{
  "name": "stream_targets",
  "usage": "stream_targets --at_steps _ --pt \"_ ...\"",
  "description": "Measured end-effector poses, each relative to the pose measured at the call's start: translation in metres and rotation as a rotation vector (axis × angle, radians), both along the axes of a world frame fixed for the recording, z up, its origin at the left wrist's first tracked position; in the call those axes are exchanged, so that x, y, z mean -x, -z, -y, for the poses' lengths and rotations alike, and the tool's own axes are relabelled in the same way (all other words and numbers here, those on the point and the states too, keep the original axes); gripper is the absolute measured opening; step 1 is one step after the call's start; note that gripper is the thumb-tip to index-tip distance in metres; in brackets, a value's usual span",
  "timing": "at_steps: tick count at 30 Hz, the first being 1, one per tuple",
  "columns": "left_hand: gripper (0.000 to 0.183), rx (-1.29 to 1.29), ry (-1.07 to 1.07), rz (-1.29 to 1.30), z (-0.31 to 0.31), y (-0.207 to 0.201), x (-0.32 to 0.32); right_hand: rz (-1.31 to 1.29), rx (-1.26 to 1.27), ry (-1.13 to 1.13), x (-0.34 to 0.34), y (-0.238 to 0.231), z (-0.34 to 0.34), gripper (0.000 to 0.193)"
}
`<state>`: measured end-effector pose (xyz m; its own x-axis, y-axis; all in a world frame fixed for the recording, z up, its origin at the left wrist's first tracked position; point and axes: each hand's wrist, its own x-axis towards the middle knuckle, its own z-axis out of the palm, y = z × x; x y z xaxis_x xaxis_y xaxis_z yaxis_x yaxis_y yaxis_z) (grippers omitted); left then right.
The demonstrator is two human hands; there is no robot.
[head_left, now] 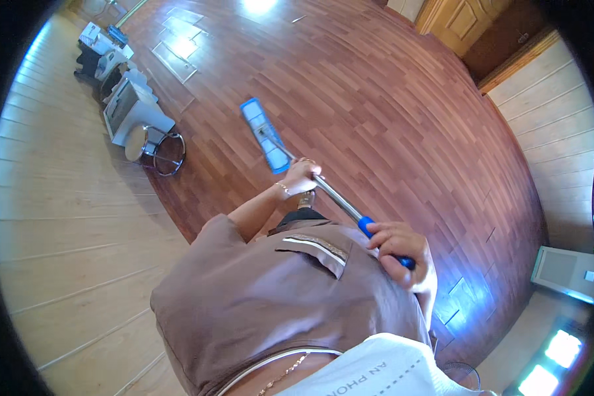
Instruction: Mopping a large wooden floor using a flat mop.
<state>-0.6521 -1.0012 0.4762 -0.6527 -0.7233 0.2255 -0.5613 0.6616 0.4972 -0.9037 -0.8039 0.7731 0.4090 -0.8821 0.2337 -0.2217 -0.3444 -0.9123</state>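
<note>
A flat mop with a blue-edged rectangular head lies on the reddish-brown wood floor ahead of me. Its metal pole slants back toward my right side and ends in a blue grip. My left hand, with a bracelet at the wrist, is closed round the pole's lower part. Higher up, my right hand wraps round the blue grip, whose end pokes out below the fingers. Part of my foot shows just past the left hand.
At the left wall stand a round stool with a chrome ring base and a white-and-grey cabinet, with more items behind. A wooden door is at the far right. A pale box-shaped unit sits by the right wall.
</note>
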Motion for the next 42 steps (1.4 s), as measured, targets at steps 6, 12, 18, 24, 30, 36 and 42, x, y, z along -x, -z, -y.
stream_targets --at_steps 6,12,18,24,30,36,42 --pt "0.023 -0.106 0.237 0.164 -0.023 0.041 -0.089 0.033 0.064 0.459 -0.188 0.060 -0.102 0.012" --pt "0.016 -0.117 0.598 -0.176 -0.055 0.030 -0.024 -0.052 0.196 0.941 -0.232 0.079 -0.168 0.024" --pt "0.018 -0.028 0.885 -0.203 -0.080 0.071 0.004 -0.170 0.223 1.179 -0.277 0.143 -0.176 0.011" --pt "0.011 0.113 0.839 0.034 -0.069 0.106 0.033 -0.048 0.402 1.303 -0.273 0.216 -0.150 0.015" --pt "0.013 0.173 0.691 -0.061 -0.009 0.166 0.041 -0.066 0.381 1.123 -0.254 0.268 -0.103 0.013" --pt "0.010 0.120 0.443 0.097 0.044 0.183 0.017 -0.178 0.291 0.833 -0.236 0.297 -0.060 0.010" --pt "0.004 0.059 0.184 0.143 0.030 0.162 -0.022 -0.272 0.280 0.616 -0.193 0.296 -0.076 0.008"
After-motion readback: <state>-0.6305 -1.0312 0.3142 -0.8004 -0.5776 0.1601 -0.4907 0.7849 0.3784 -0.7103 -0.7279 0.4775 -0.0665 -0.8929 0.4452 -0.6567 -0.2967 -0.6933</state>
